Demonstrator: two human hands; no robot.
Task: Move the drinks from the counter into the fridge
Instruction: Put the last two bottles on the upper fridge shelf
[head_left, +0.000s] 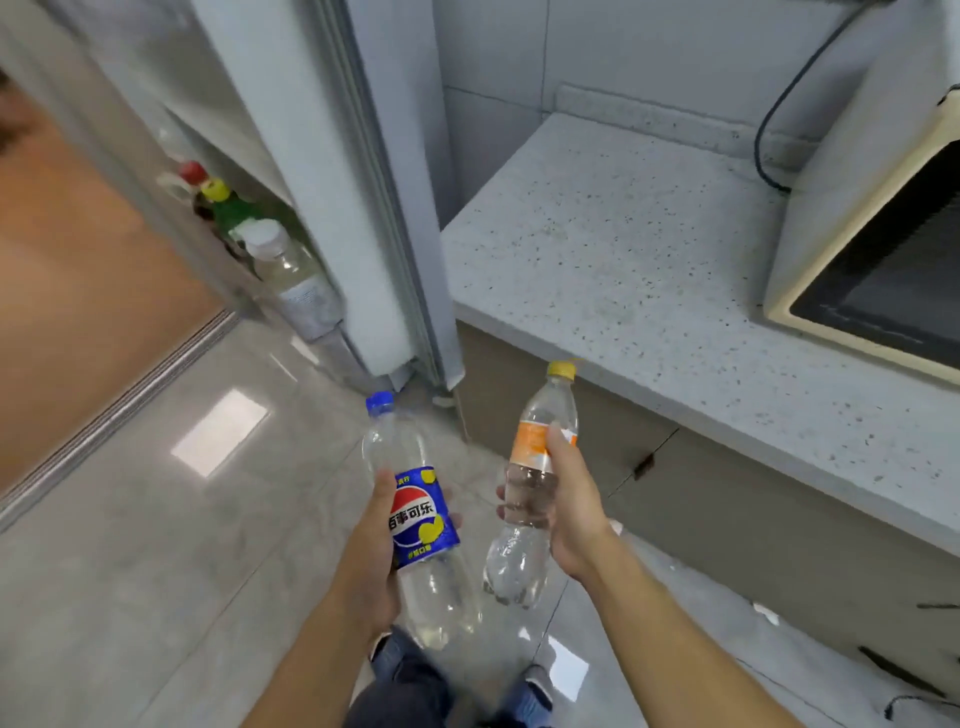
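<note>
We hold two drinks above the shiny grey floor. Our left hand (371, 551) wraps its fingers around the clear plastic bottle with the blue cap and blue label (415, 514). Our right hand (574, 509) wraps around the clear plastic bottle with the yellow cap and orange label (535, 467). The speckled grey counter (623, 260) is on the right. The open grey fridge door (332, 171) ahead has bottles in its shelf.

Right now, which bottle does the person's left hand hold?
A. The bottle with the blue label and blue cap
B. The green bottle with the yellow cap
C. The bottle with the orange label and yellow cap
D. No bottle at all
A. The left hand has its fingers wrapped round the blue-label bottle, while the right hand holds the orange-label bottle.
</note>
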